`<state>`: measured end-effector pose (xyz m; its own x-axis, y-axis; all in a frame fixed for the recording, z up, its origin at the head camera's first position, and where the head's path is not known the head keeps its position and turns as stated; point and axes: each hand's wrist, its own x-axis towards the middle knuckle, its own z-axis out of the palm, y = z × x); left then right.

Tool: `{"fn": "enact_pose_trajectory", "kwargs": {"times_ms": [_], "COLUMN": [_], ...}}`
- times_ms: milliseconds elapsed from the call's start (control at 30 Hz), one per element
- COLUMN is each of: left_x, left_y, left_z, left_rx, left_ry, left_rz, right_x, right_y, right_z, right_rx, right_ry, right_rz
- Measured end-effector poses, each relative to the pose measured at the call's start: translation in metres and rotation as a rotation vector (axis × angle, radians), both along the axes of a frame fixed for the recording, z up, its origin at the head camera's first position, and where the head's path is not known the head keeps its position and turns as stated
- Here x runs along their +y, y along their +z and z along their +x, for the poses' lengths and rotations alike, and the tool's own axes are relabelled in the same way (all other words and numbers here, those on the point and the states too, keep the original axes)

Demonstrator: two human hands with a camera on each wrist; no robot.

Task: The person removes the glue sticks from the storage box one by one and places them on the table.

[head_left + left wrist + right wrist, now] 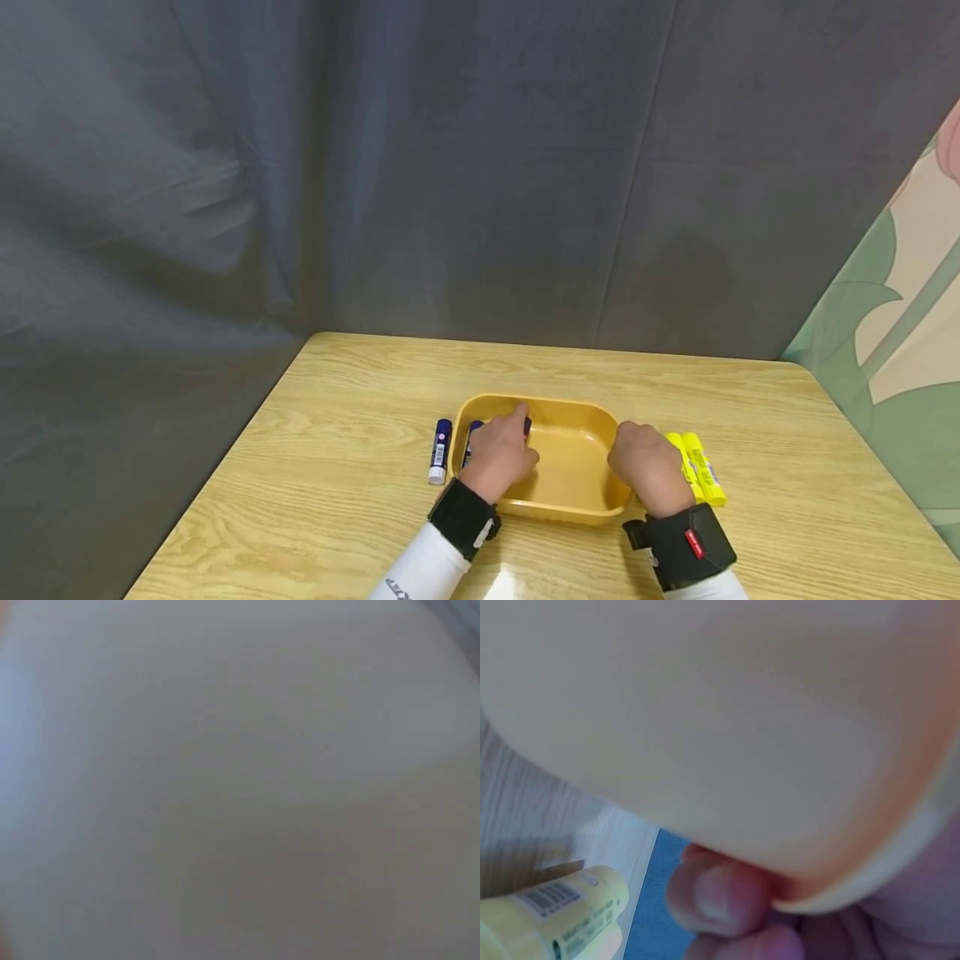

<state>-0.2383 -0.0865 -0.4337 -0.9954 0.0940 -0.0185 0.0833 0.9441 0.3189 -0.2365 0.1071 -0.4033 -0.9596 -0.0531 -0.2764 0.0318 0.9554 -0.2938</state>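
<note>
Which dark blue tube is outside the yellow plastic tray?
The dark blue, white-ended tube on the wood-grain table, left of the tray; the other blue ones are inside.

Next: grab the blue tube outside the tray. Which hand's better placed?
Probably the left hand: it's nearer that tube, while the right hand grips the tray at the opposite end. Left's hold unclear.

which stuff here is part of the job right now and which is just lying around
Seemingly part of the job:
yellow tray, its edge gripped by the right hand
blue-capped stick inside it
blue piece beside the left hand, grip unclear

Apparently just lying about, though perhaps wanted later:
blue stick left of the tray
two yellow sticks right of it
</note>
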Motion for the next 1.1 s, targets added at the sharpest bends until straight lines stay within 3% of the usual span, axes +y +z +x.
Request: {"fn": "enact_pose_trajectory", "kwargs": {"times_ms": [333, 567, 767, 1100], "left_x": [-0.014, -0.025, -0.031, -0.038], "left_y": [0.029, 0.048, 0.057, 0.062], "left_z": [0.01, 0.012, 0.019, 0.031], "left_rx": [0.026, 0.049, 0.045, 0.094], "left_ry": [0.0, 0.005, 0.005, 0.014], "left_rz": [0.149, 0.178, 0.242, 0.192], "right_x": [0.0, 0.001, 0.002, 0.001], "right_y": [0.0, -0.001, -0.002, 0.0], "right_z": [-0.001, -0.001, -0.001, 0.0], "right_rx": [-0.006, -0.003, 0.01, 0.0], "right_ry": [0.006, 0.008, 0.011, 0.005], "right_rz": [0.006, 0.003, -0.006, -0.004]}}
